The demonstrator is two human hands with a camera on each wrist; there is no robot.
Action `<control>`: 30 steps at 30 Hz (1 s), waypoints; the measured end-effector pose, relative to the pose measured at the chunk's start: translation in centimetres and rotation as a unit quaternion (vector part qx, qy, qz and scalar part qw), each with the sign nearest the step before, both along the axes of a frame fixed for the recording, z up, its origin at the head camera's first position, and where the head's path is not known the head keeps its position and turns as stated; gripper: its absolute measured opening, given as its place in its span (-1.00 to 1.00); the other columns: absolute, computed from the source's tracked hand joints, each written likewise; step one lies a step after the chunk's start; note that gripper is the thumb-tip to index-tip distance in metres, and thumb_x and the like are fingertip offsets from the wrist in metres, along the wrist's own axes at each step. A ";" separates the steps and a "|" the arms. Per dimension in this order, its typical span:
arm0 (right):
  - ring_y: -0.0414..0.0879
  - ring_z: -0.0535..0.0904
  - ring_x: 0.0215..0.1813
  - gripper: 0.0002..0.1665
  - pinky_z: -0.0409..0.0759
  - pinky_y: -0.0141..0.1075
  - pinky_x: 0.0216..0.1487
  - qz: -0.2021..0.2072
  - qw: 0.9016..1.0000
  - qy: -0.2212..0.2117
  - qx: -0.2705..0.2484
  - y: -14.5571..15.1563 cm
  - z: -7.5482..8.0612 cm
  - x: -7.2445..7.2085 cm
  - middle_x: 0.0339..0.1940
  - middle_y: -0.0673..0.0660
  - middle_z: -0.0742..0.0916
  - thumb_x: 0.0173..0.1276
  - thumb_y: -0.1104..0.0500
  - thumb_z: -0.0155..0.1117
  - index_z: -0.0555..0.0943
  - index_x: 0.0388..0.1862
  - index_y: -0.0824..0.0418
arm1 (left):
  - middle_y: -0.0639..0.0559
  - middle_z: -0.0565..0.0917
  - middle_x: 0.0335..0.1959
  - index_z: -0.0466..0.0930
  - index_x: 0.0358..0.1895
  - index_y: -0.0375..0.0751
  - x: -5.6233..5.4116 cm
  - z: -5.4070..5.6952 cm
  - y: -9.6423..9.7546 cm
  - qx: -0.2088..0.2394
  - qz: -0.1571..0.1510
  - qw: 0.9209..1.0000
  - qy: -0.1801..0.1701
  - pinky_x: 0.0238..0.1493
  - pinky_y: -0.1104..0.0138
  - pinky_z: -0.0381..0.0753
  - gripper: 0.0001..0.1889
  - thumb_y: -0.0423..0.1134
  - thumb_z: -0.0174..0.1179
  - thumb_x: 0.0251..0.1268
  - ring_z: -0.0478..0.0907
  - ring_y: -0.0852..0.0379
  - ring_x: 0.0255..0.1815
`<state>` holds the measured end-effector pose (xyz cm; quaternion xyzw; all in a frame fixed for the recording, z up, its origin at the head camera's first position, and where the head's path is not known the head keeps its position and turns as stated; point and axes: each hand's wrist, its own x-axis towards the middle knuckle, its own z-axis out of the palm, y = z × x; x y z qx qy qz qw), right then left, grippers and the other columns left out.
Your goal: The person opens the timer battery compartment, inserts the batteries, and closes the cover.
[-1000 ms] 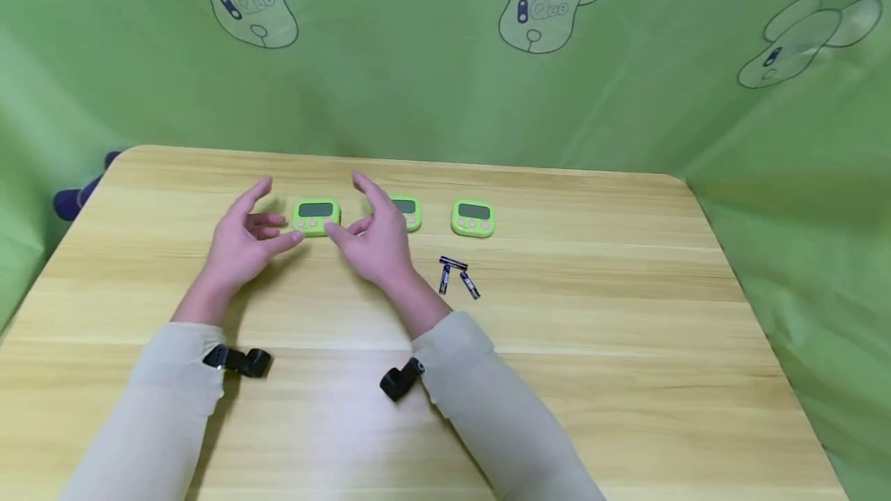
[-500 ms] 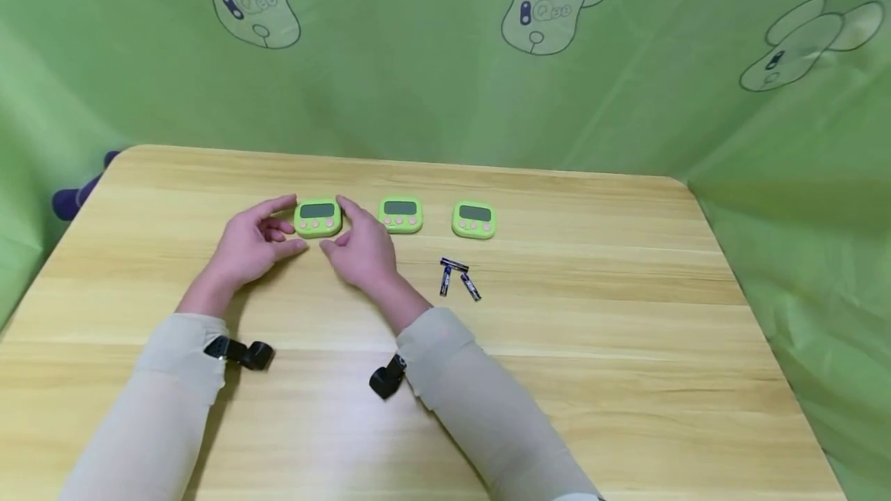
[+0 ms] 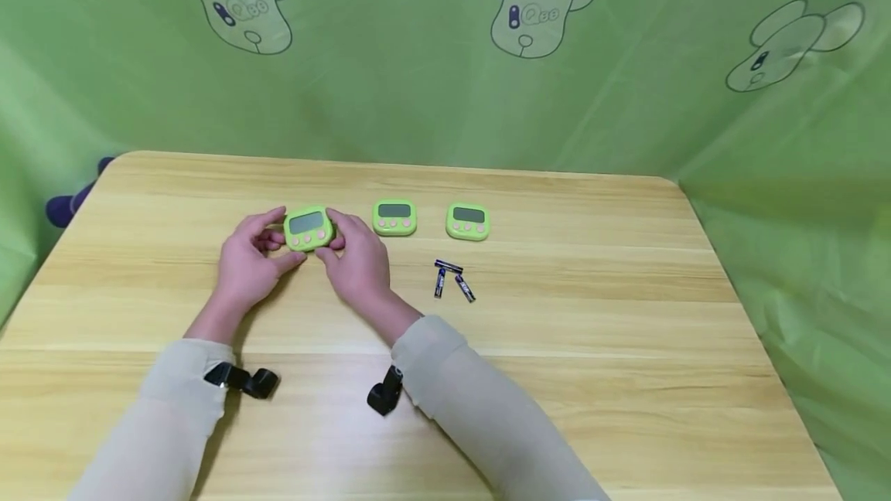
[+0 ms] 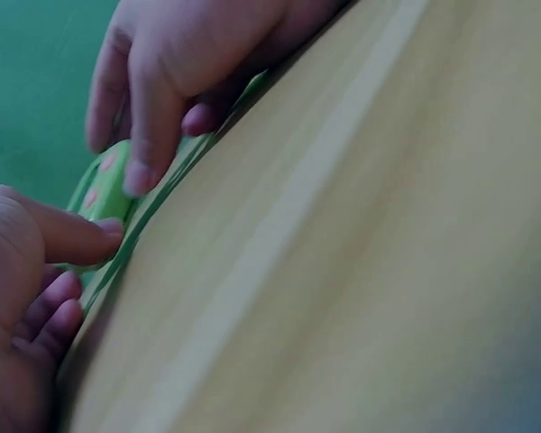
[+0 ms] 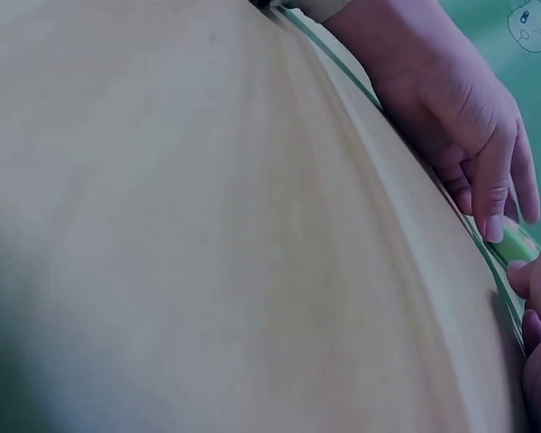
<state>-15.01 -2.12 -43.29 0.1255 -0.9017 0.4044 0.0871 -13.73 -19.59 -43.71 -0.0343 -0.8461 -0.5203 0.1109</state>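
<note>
A green digital timer (image 3: 308, 229) with a grey screen and pink buttons is pinched at its two sides, slightly tilted. My left hand (image 3: 252, 261) grips its left end, while my right hand (image 3: 358, 261) holds the right end. In the left wrist view the timer (image 4: 110, 185) shows between the thumbs and fingers of both hands. Only a sliver of the timer (image 5: 514, 242) appears in the right wrist view. Two like timers lie flat to the right, a middle timer (image 3: 394, 218) and a right-hand timer (image 3: 468, 222).
Three small dark batteries (image 3: 440, 283) lie close together on the wooden table (image 3: 592, 292), nearer than the right-hand timer. Behind the table hangs a green curtain (image 3: 390, 99) with printed cartoon heads. A purple object (image 3: 63, 209) shows past the left edge.
The right hand has moved left, off the middle timer. Both hands have closed in on the left timer, which is now gripped, turned a little and shifted slightly toward me.
</note>
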 end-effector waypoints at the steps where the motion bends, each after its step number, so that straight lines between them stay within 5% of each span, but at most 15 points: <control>1: -0.31 0.49 -0.22 -0.27 0.48 -0.45 -0.17 0.003 1.000 0.006 -0.008 0.1 0.0 0.2 -0.11 -0.13 0.63 0.18 0.12 0.58 0.55 0.35 0.05 | -0.25 0.52 0.07 0.43 0.36 -0.39 0.2 -0.1 0.2 0.002 0.005 1.000 0.007 -0.11 0.50 0.49 -0.25 -0.56 0.48 -0.01 0.49 0.01 -0.14; 13: -0.23 0.58 -0.27 -0.32 0.61 -0.52 -0.27 0.047 0.989 -0.021 -0.141 1.9 -0.3 3.2 -0.23 -0.04 0.63 0.09 0.29 0.60 0.61 0.24 0.23 | -0.23 0.42 0.09 0.47 0.30 -0.45 2.7 -0.9 3.2 0.006 0.016 0.998 0.057 -0.04 0.41 0.52 -0.18 -0.62 0.52 -0.23 0.45 0.03 -0.14; 20: -0.18 0.64 -0.28 -0.46 0.69 -0.39 -0.25 0.083 0.972 -0.033 -0.216 4.9 -0.4 4.9 -0.22 0.06 0.68 0.13 0.39 0.55 0.65 0.12 0.30 | -0.22 0.43 0.01 0.51 0.24 -0.40 4.0 -0.9 5.6 0.037 -0.023 0.995 0.094 -0.08 0.43 0.61 -0.19 -0.67 0.53 -0.30 0.55 0.02 -0.19; 30: 0.04 0.70 -0.21 -0.47 0.71 -0.28 -0.19 0.099 0.960 -0.007 -0.261 8.8 -0.2 6.2 -0.06 0.21 0.70 0.16 0.50 0.46 0.65 0.15 0.33 | -0.21 0.68 -0.17 0.50 0.29 -0.39 4.6 -1.0 7.9 0.045 -0.095 0.984 0.143 -0.31 0.35 0.71 -0.24 -0.69 0.48 -0.14 0.71 -0.03 -0.36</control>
